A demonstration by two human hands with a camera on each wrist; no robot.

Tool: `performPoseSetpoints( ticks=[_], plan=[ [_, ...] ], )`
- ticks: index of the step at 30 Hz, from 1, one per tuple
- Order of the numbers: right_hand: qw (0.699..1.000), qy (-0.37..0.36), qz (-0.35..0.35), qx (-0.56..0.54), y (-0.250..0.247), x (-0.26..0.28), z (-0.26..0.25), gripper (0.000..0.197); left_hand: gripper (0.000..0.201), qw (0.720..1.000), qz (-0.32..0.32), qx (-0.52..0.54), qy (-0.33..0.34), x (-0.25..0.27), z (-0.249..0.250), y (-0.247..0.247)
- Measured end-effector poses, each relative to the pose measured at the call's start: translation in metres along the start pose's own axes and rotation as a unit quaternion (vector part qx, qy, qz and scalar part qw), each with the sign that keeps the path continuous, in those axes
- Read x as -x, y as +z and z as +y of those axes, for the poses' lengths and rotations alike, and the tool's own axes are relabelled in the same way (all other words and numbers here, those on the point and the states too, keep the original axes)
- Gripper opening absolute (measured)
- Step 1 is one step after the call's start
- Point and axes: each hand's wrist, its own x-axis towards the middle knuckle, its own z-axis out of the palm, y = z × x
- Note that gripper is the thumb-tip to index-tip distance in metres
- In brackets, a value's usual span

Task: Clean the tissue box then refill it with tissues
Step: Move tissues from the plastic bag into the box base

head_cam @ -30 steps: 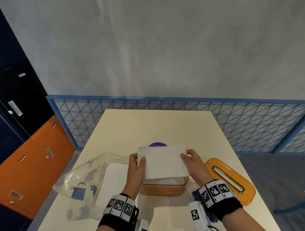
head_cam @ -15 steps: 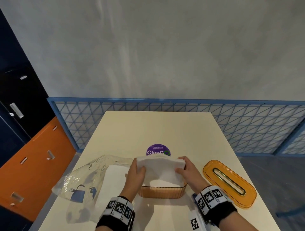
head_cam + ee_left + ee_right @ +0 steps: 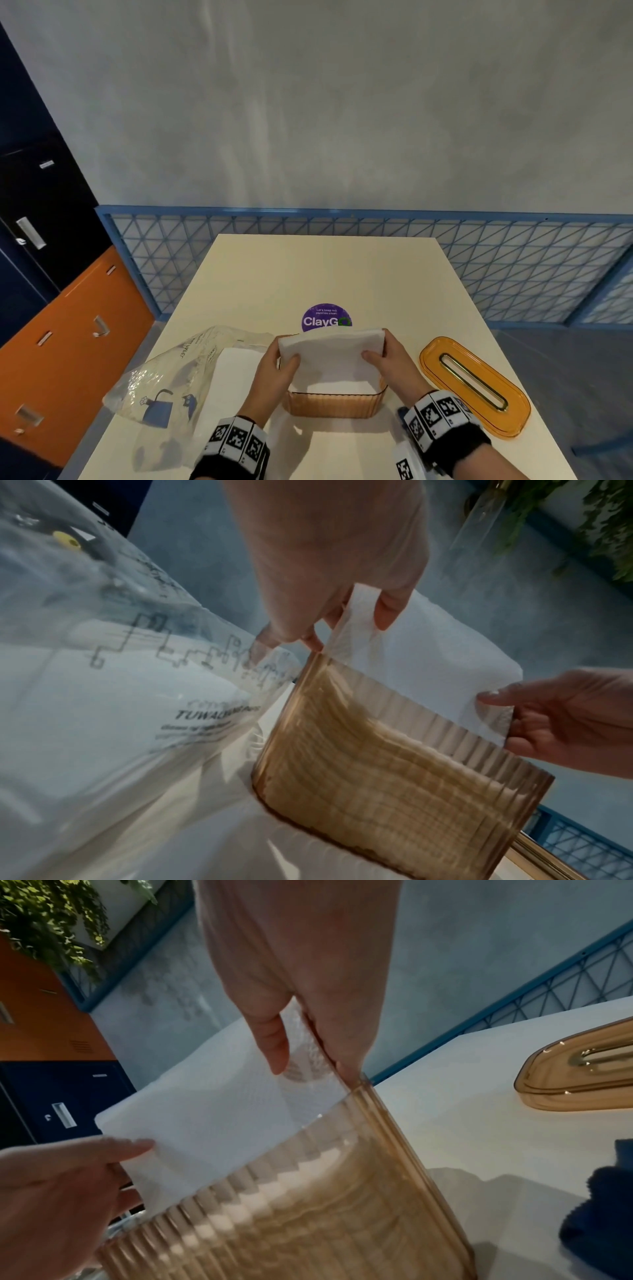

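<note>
Both hands are bare, with no gloves or rings to be seen. The left hand (image 3: pixel 274 373) and the right hand (image 3: pixel 394 366) each end at a wide black wristband (image 3: pixel 455 445) that wraps the wrist like a cuff. On each band sits a row of white square tiles (image 3: pixel 236 440) printed with black block patterns, set side by side and curving round the wrist. Below the right band a white boxy part (image 3: pixel 406 466) carries one more such pattern. The forearms beyond the bands are uncovered; no sleeve shows. The fingernails, seen from the wrist views, are short and plain.
</note>
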Motion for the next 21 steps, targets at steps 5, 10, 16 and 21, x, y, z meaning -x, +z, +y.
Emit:
performPoseSetpoints(
  ticks=[5,10,16,21],
  plan=[
    [0.999,0.001,0.025,0.043,-0.002,-0.003,-0.006,0.028,0.014,1.0,0.017,-0.011,0.005,-0.004,0.006,0.004],
    [0.99,0.085,0.019,0.111,-0.004,-0.01,-0.007,0.034,0.009,0.979,0.046,-0.191,-0.058,-0.021,0.005,0.007],
    [0.957,0.089,0.01,0.276,0.008,-0.013,-0.003,0.031,0.012,0.914,0.011,-0.395,-0.086,-0.029,0.012,0.017],
    [0.943,0.077,0.003,0.325,0.016,-0.013,-0.004,0.039,0.016,0.887,-0.011,-0.46,-0.042,-0.032,0.01,0.017]
  ],
)
